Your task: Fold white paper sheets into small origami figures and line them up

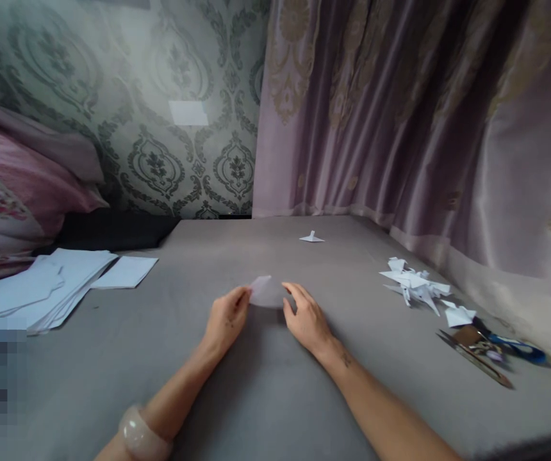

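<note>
A small sheet of white paper (266,293), partly blurred, is held up over the middle of the grey surface. My left hand (229,317) pinches its left edge between thumb and fingers; a pale bangle circles that forearm. At the paper's right side is my right hand (305,315), its thumb and fingers apart with a gap between them. Whether its fingertips touch the paper's edge I cannot tell.
White paper sheets (76,272) lie stacked at left, beside a smaller stack (125,272). One folded paper piece (312,237) stands farther back. Folded papers (417,285) are heaped at right, near a slim pointed tool (477,362) and a blue-handled tool (518,347). Curtains (352,128) hang behind.
</note>
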### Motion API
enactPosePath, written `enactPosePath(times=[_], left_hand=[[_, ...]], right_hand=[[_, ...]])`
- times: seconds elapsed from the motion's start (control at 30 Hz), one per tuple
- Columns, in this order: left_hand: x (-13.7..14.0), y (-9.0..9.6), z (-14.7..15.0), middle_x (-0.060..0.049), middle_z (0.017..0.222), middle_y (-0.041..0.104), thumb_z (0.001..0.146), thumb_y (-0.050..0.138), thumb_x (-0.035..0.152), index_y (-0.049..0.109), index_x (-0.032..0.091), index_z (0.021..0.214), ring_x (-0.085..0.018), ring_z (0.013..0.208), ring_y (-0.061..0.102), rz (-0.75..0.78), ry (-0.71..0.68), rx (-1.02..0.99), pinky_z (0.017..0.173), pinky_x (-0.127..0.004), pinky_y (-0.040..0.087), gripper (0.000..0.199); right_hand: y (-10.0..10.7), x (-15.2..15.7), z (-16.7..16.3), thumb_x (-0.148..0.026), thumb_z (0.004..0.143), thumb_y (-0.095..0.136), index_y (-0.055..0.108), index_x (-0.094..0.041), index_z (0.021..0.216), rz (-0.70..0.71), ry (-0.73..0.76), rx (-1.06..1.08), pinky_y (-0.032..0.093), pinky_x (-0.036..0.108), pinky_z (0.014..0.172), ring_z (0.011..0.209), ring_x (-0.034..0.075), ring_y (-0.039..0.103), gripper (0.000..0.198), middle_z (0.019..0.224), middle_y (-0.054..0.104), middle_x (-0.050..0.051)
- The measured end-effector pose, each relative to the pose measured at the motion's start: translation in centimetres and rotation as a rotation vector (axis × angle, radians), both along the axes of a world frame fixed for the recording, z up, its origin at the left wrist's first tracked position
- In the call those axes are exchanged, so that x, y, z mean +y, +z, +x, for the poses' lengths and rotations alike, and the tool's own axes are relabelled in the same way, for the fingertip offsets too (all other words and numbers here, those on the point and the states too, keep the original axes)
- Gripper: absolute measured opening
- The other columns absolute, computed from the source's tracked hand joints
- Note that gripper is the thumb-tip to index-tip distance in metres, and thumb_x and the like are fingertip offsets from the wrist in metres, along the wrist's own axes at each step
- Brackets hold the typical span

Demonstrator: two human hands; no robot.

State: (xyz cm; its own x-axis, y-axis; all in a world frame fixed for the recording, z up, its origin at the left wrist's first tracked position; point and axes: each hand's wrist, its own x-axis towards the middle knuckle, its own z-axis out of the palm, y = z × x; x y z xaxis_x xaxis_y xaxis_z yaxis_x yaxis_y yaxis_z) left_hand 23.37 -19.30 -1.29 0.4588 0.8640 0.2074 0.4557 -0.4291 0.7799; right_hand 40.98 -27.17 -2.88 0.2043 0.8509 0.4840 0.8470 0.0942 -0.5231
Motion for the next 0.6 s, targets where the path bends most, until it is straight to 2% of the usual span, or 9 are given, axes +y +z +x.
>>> enactPosePath(times=[0.07,0.13,0.17,0.23,0.33,0.47,0.53,0.6], left_hand=[[-0.2,0.7,-0.3,-0.005,0.079,0.07,0.085,0.052,0.042,0.067,0.015,0.09,-0.017,0.07,0.063,-0.35,0.076,-0.322,0.061,-0.023,0.047,0.032],[-0.5,1.2,-0.5,-0.007,0.078,0.07,0.08,0.061,0.04,0.066,0.012,0.091,-0.015,0.066,0.063,-0.673,0.076,-0.517,0.059,-0.023,0.048,0.03],[-0.6,1.2,-0.6,-0.008,0.077,0.07,0.078,0.063,0.036,0.066,0.012,0.091,-0.015,0.065,0.064,-0.787,0.073,-0.579,0.06,-0.023,0.049,0.028],[-0.7,1.0,-0.5,-0.009,0.075,0.07,0.077,0.064,0.028,0.065,0.011,0.091,-0.015,0.065,0.065,-0.918,0.059,-0.663,0.062,-0.024,0.051,0.022],[-0.8,0.2,-0.2,-0.009,0.076,0.07,0.078,0.064,0.025,0.064,0.011,0.088,-0.015,0.065,0.066,-0.978,0.035,-0.698,0.065,-0.024,0.052,0.017],[-0.9,-0.6,0.2,-0.007,0.072,0.068,0.08,0.061,0.028,0.062,0.012,0.085,-0.014,0.063,0.065,-0.998,0.012,-0.619,0.059,-0.023,0.052,0.017],[-0.9,-0.7,0.1,-0.006,0.069,0.066,0.083,0.057,0.032,0.062,0.011,0.085,-0.015,0.062,0.065,-0.931,0.015,-0.495,0.054,-0.024,0.051,0.022],[-0.6,-0.7,-0.3,-0.005,0.066,0.064,0.085,0.052,0.036,0.062,0.011,0.089,-0.016,0.058,0.063,-0.743,0.064,-0.325,0.049,-0.024,0.049,0.027]], right_hand=[[0.2,0.0,-0.1,-0.012,0.086,0.044,0.051,-0.019,0.124,0.082,0.007,0.004,0.045,0.035,0.099,0.114,0.02,0.055,0.039,0.119,0.06,0.01],[0.5,-0.2,-0.4,-0.01,0.086,0.044,0.048,-0.02,0.127,0.135,0.044,-0.022,0.043,0.037,0.102,0.117,0.02,0.052,0.042,0.122,0.057,0.01],[0.6,-0.2,-0.6,-0.01,0.086,0.044,0.046,-0.02,0.129,0.144,0.071,-0.041,0.042,0.038,0.103,0.119,0.02,0.05,0.044,0.123,0.055,0.01],[0.8,-0.4,-1.0,-0.009,0.087,0.044,0.046,-0.023,0.13,0.131,0.131,-0.086,0.041,0.04,0.104,0.12,0.021,0.048,0.045,0.125,0.052,0.01],[0.8,-0.4,-1.4,-0.009,0.087,0.046,0.053,-0.025,0.124,0.073,0.222,-0.166,0.044,0.041,0.099,0.115,0.022,0.051,0.042,0.125,0.051,0.01],[0.7,-0.3,-1.8,-0.005,0.084,0.047,0.061,-0.025,0.117,-0.008,0.277,-0.236,0.048,0.039,0.089,0.104,0.022,0.054,0.04,0.116,0.054,0.01],[0.8,-0.3,-1.7,-0.002,0.082,0.048,0.065,-0.025,0.111,-0.065,0.289,-0.257,0.048,0.037,0.086,0.1,0.021,0.054,0.04,0.11,0.057,0.009],[0.7,-0.3,-1.6,-0.001,0.081,0.049,0.067,-0.025,0.106,-0.122,0.3,-0.269,0.048,0.035,0.085,0.098,0.02,0.054,0.039,0.107,0.058,0.007]])
